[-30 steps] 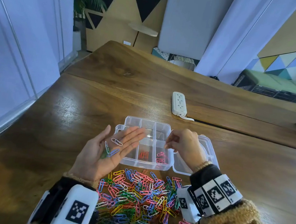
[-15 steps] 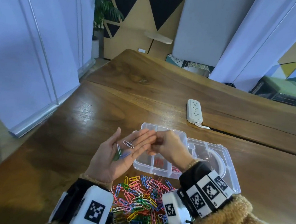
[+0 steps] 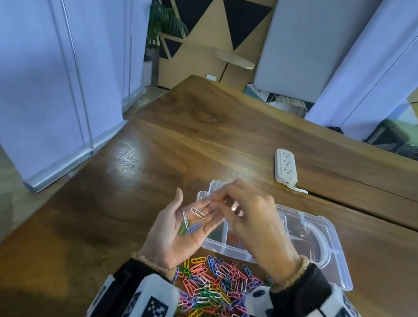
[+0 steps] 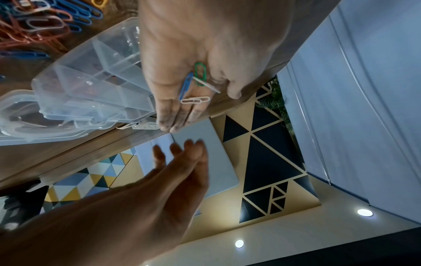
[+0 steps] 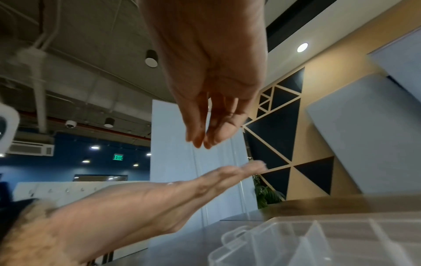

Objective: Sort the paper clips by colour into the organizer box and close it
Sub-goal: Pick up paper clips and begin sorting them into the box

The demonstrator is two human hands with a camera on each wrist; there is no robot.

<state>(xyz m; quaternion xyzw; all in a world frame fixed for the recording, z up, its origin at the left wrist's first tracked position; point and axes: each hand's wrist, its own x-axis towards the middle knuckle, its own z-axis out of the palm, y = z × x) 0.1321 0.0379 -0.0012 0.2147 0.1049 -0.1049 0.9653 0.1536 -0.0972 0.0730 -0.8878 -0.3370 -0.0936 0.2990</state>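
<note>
The head view looks forward and down from above onto the bench (image 3: pixel 121 200), with both hands and the clear box (image 3: pixel 322 247) in its lower middle. The left wrist view sits very close under the left hand (image 4: pixel 193 63), turned so the room appears upside down. The right wrist view looks up along the right hand (image 5: pixel 209 72) toward the ceiling. All three share the box.

Even indoor light is filling the room, with round ceiling lamps (image 4: pixel 365 212) glowing in both wrist views. Glare is pooling on the wooden worktop (image 3: pixel 128 155) in the head view. Motion is smearing the right hand (image 3: pixel 252 222), and its fingers (image 5: pixel 214 133) are blurring. Wide-angle distortion is bending the wall panels (image 3: pixel 57 65) at the edges.
</note>
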